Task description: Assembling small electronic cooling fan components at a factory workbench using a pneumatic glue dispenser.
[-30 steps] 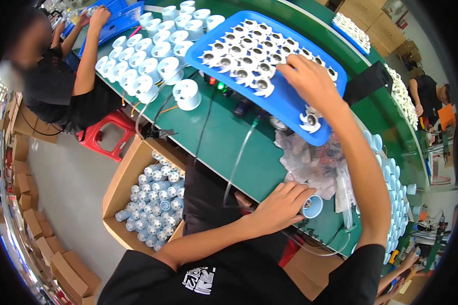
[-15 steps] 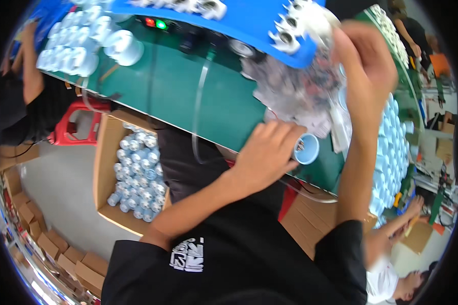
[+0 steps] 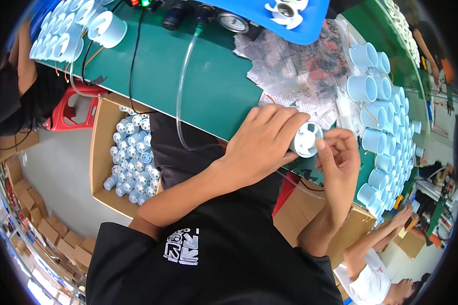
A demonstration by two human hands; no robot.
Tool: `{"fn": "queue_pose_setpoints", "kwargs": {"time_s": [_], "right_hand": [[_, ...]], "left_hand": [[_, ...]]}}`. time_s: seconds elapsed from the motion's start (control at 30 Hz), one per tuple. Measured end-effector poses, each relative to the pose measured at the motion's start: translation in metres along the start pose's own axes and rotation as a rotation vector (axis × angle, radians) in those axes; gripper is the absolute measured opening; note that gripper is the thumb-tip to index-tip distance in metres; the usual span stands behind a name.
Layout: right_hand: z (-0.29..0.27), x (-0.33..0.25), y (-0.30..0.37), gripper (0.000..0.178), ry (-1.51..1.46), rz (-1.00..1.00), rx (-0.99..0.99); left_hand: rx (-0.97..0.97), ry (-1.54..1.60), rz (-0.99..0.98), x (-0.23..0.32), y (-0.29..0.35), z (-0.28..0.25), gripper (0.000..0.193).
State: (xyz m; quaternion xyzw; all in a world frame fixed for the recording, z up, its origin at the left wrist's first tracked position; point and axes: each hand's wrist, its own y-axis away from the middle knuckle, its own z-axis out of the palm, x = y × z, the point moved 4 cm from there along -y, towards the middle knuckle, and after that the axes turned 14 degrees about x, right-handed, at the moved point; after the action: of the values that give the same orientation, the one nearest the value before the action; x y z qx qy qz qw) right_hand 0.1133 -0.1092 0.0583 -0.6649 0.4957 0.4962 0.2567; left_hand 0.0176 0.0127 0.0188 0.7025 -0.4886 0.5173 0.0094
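A light blue cup [image 3: 295,144] is gripped by my left hand [image 3: 262,137] over the front edge of the green table. In the cup's mouth sits a white fan wheel [image 3: 307,139], facing up, its blades spread across the opening. My right hand [image 3: 341,155] is at the right side of the cup, fingers curled, with the thumb at the wheel's edge. The cup's inside is hidden beneath the wheel. More white fan wheels like this one [image 3: 287,10] lie in a blue tray [image 3: 310,28] at the top.
Rows of light blue cups [image 3: 374,140] stand to the right, others [image 3: 107,29] at the far left. A clear hose [image 3: 182,81] runs from a gauge [image 3: 233,22] over the table. A cardboard box [image 3: 99,152] holds several fan-fitted cups. Plastic bags [image 3: 300,61] lie behind my hands; people work both sides.
My right hand has come down from the blue tray to the cup. A white fan wheel now covers the cup's mouth, which was open before. My left hand keeps its hold.
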Motion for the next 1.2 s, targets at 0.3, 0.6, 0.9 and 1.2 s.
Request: {"fn": "queue_pose_setpoints", "kwargs": {"time_s": [0.3,0.6,0.9,1.2], "right_hand": [[0.01,-0.039,0.004,0.009,0.451,-0.462,-0.156],[-0.038,-0.004,-0.006,0.049,0.329,-0.504,0.593],[0.003,0.01,-0.016,0.054,-0.003,-0.324,0.378],[0.011,0.021,-0.018,0.054,0.219,-0.421,0.457]], "left_hand": [[0.006,0.02,0.032,0.002,0.001,0.001,0.071],[0.16,-0.019,0.206,0.002,0.005,0.007,0.052],[0.355,0.342,-0.042,0.011,0.1,-0.102,0.043],[0.768,-0.476,-1.101,-0.179,0.332,-0.196,0.063]]}}
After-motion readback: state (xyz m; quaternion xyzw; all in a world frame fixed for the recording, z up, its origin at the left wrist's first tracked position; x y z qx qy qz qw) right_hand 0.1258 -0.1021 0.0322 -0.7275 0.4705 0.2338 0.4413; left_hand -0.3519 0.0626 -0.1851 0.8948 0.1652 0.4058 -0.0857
